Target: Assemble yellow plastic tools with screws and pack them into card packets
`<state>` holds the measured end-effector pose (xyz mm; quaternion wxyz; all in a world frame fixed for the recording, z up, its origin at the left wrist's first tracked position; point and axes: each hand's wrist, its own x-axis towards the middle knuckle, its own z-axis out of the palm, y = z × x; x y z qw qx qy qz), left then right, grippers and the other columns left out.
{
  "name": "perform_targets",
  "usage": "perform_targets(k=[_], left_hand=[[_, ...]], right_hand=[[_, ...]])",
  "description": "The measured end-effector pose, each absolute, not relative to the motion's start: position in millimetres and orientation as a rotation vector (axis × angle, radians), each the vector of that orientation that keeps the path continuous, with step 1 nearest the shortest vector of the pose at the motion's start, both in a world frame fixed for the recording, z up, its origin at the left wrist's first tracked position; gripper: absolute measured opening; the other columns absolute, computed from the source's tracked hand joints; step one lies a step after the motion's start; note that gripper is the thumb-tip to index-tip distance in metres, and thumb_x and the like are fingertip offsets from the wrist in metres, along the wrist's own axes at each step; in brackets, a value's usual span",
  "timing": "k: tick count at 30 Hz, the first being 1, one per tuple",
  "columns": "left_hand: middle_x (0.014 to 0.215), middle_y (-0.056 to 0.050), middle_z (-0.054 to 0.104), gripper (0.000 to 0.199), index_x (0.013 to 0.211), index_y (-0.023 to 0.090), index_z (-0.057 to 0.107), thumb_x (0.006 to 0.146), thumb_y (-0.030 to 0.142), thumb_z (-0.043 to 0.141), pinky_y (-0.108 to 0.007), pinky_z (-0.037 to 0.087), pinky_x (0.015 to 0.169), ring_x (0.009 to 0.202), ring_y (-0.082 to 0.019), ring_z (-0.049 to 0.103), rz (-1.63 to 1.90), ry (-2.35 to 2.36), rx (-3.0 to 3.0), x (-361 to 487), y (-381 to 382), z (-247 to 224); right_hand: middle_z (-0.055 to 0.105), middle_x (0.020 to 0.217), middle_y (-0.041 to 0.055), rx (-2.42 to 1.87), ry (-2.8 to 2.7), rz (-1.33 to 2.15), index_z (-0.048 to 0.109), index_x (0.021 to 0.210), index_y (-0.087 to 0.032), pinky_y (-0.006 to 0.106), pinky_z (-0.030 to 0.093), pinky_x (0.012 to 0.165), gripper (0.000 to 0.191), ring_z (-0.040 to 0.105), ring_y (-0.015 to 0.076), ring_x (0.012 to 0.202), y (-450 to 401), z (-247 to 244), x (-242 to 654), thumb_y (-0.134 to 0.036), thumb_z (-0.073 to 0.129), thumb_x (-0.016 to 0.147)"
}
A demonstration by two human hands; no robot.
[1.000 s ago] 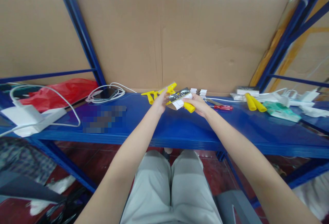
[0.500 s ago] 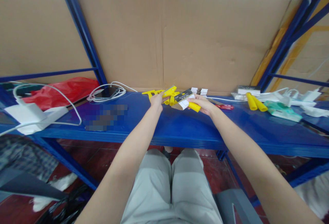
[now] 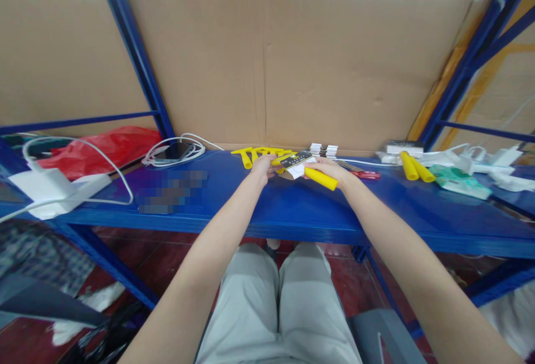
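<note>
My left hand is closed on the yellow head end of a T-shaped tool, its fingers partly hiding that end. A black-and-white printed card sleeve lies around or against the tool between my hands; which of the two I cannot tell. My right hand is closed at the sleeve's right end. The round yellow handle sticks out below it to the right. Behind my left hand, several more yellow T-shaped tools lie in a row. Folded white card sleeves are stacked behind my right hand.
Red-handled scissors lie right of my right hand. Two yellow handles and a green-white packet are farther right. A coiled white cable, red bag and white power strip sit left. Cardboard walls the blue shelf's back.
My left hand has moved slightly right and lowered the yellow head to the sleeve's left end. The yellow handle now reaches farther right and down beneath my right hand.
</note>
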<state>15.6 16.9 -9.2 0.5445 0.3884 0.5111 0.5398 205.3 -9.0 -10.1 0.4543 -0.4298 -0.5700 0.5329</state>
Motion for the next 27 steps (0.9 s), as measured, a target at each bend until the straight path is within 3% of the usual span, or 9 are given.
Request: perform_targets(k=[7,16,22,27], left_hand=[[0.062,0.001,0.065,0.009,0.081,0.021,0.062,0.081,0.017,0.053,-0.039,0.042,0.088,0.062,-0.015,0.064,1.255,1.217,0.993,20.7,9.0,-7.7],[0.072,-0.002,0.067,0.003,0.077,0.02,0.06,0.078,0.019,0.058,-0.036,0.043,0.084,0.069,-0.016,0.063,1.26,1.241,1.099,21.0,13.9,-11.2],[0.08,-0.006,0.069,0.024,0.086,0.02,0.063,0.087,0.041,0.052,-0.033,0.046,0.078,0.081,-0.019,0.064,1.211,1.152,1.181,23.5,12.1,-11.3],[0.079,-0.004,0.069,0.017,0.079,0.02,0.066,0.08,0.037,0.065,-0.026,0.044,0.068,0.078,-0.017,0.063,1.225,1.144,1.358,25.1,5.4,-12.0]], right_hand=[[0.073,0.071,0.0082,-1.047,-1.363,1.367,0.066,0.081,-0.013,0.028,0.058,0.064,0.003,0.067,0.0162,0.058,-6.3,-10.1,208.6,-0.013,0.067,0.078],[0.073,0.075,0.0064,-1.011,-1.247,1.338,0.064,0.082,-0.016,0.031,0.058,0.072,0.009,0.067,0.0161,0.063,-2.3,-14.4,206.1,-0.01,0.058,0.083],[0.072,0.074,0.0039,-1.005,-1.215,1.256,0.063,0.082,-0.017,0.026,0.057,0.071,0.01,0.066,0.0129,0.062,-5.8,-11.2,205.8,-0.009,0.058,0.084],[0.072,0.077,0.0031,-0.995,-1.224,1.197,0.063,0.085,-0.018,0.025,0.056,0.067,0.007,0.066,0.0126,0.063,-6.4,-13.0,209.0,-0.014,0.065,0.08]])
